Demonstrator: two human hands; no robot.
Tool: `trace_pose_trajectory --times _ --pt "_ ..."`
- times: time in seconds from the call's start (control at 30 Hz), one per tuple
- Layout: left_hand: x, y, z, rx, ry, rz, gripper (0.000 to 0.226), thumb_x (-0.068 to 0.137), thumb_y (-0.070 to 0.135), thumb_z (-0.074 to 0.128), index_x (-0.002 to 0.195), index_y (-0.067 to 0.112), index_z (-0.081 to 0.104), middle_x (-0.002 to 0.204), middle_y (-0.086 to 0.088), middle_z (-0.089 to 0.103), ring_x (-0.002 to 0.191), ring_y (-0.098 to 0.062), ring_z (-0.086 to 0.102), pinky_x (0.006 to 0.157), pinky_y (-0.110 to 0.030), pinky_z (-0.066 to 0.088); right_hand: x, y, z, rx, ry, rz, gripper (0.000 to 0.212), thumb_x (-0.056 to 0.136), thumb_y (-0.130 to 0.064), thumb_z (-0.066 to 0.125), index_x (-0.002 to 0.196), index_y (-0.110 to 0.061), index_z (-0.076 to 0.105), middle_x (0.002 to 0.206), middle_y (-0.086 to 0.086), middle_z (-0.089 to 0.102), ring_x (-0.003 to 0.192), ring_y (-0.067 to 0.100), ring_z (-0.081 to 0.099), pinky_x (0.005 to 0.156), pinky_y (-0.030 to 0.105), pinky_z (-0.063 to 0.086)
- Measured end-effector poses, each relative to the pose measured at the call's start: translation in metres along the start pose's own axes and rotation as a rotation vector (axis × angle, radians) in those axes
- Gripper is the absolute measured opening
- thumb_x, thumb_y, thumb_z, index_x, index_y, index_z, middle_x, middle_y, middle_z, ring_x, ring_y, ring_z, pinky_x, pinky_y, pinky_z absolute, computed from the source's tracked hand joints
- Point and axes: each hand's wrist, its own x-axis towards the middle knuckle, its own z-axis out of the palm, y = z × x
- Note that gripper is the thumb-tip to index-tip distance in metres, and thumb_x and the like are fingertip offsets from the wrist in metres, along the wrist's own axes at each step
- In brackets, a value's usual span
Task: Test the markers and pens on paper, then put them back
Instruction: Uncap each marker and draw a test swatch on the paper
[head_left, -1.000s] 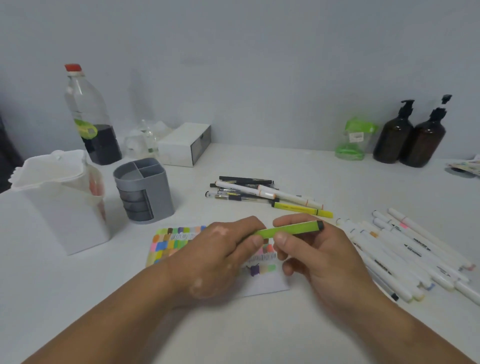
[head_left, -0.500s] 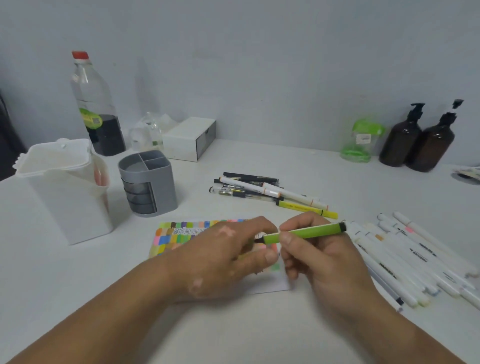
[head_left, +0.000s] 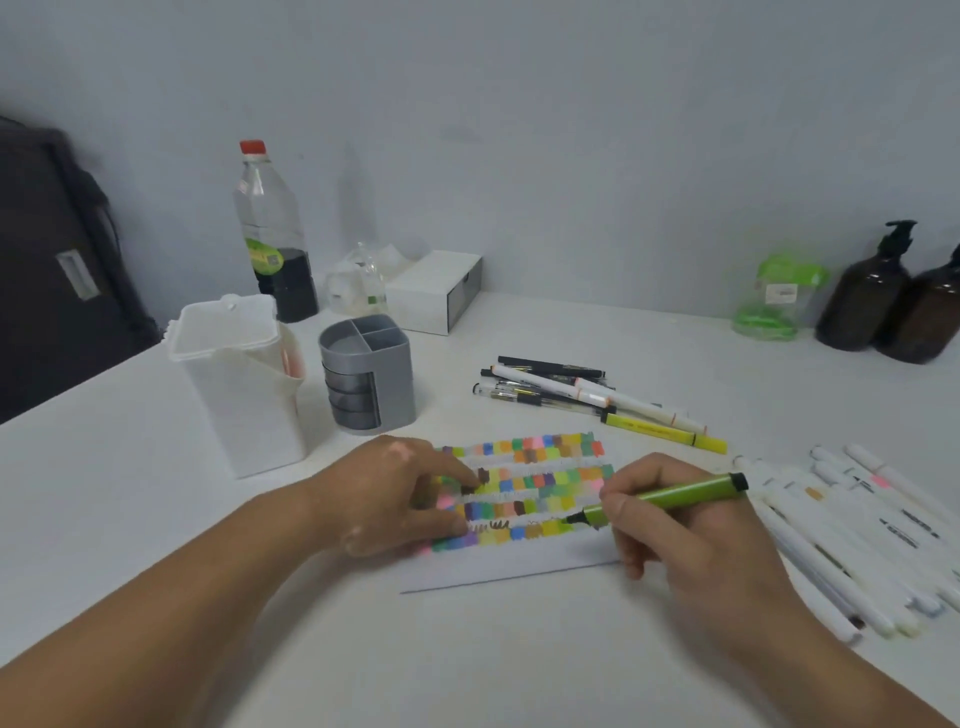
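Desk (head_left: 519, 649), white: test station. Paper (head_left: 519, 566), near centre, carrying rows of colour swatches. White markers (head_left: 841, 525), in a row at right. Grey holder (head_left: 366, 384), far left of the paper, compartments apparently unfilled. Left hand (head_left: 395, 499): bent fingers on the sheet's left part; whether they hold anything cannot be told. Right hand (head_left: 670, 525), apart from it, pinching the green marker (head_left: 685, 491), tip on the lowest swatch row. Step: testing. Next, probably: short stroke, recap, return to holder.

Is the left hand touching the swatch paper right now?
Touching. The head view shows the left hand resting its fingertips on the paper, with no gap visible.
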Motion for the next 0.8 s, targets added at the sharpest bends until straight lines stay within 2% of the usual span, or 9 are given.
trace_pose_trajectory --times 0.1,0.2,0.27,0.4,0.47,0.57,0.7,0.8 --pt "0.009 0.003 0.001 -0.055 0.035 0.026 0.044 0.086 0.064 0.065 0.127 0.048 0.062 0.095 0.019 0.058 0.081 -0.004 0.053 0.067 -0.017 0.039 0.002 -0.008 0.02 -0.025 -0.082 0.07 0.009 0.076 -0.025 0.07 0.073 -0.016 0.072 0.056 0.007 0.061 0.05 0.018 0.056 0.051 0.026 0.049" --pt "0.006 -0.01 -0.007 -0.227 0.117 -0.018 0.036 0.083 0.062 0.07 0.115 0.045 0.069 0.092 0.011 0.063 0.077 -0.009 0.054 0.065 -0.024 0.044 0.006 -0.012 0.045 -0.077 -0.165 0.145 0.01 0.072 -0.026 0.073 0.072 -0.017 0.072 0.056 0.004 0.062 0.05 0.018 0.056 0.051 0.028 0.049" --pt "-0.002 -0.023 -0.009 -0.283 0.122 -0.023 0.036 0.079 0.062 0.074 0.111 0.045 0.071 0.092 0.013 0.062 0.079 -0.009 0.054 0.066 -0.021 0.044 0.009 -0.011 0.061 -0.108 -0.172 0.161 0.009 0.07 -0.026 0.072 0.072 -0.017 0.071 0.053 0.003 0.06 0.047 0.018 0.054 0.049 0.028 0.048" --pt "-0.009 -0.032 -0.002 -0.234 0.085 0.018 0.035 0.076 0.06 0.077 0.109 0.048 0.072 0.086 0.014 0.056 0.083 0.001 0.051 0.065 -0.011 0.033 0.016 -0.001 0.088 -0.093 -0.192 0.183 0.007 0.072 -0.023 0.067 0.073 -0.018 0.071 0.05 0.005 0.058 0.045 0.019 0.052 0.046 0.027 0.046" --pt "-0.007 -0.032 -0.001 -0.219 0.057 0.035 0.039 0.075 0.061 0.078 0.111 0.049 0.071 0.092 0.013 0.057 0.086 0.0 0.051 0.066 -0.011 0.032 0.016 0.002 0.096 -0.076 -0.235 0.181 0.006 0.075 -0.02 0.066 0.072 -0.017 0.07 0.053 0.008 0.061 0.046 0.02 0.053 0.045 0.026 0.045" --pt "-0.004 -0.033 -0.002 -0.214 0.005 0.034 0.048 0.071 0.064 0.08 0.115 0.051 0.067 0.097 0.019 0.056 0.087 0.009 0.048 0.065 -0.008 0.033 0.014 0.006 0.097 -0.118 -0.213 0.164 0.005 0.076 -0.019 0.066 0.073 -0.017 0.07 0.053 0.01 0.063 0.044 0.021 0.053 0.044 0.025 0.043" --pt "-0.003 -0.034 -0.004 -0.198 -0.022 0.025 0.053 0.068 0.066 0.081 0.117 0.052 0.064 0.092 0.025 0.052 0.087 0.015 0.045 0.065 -0.005 0.032 0.014 0.011 0.093 -0.273 -0.191 0.124 0.011 0.086 -0.013 0.071 0.078 -0.021 0.071 0.05 0.006 0.062 0.041 0.014 0.05 0.041 0.022 0.037" --pt "-0.004 -0.032 -0.004 -0.21 -0.023 0.016 0.052 0.069 0.064 0.081 0.116 0.051 0.064 0.094 0.022 0.052 0.086 0.014 0.045 0.063 -0.007 0.033 0.014 0.009 0.093 -0.285 -0.225 0.142 0.011 0.085 -0.014 0.072 0.079 -0.023 0.073 0.053 0.004 0.064 0.043 0.011 0.051 0.042 0.021 0.037"
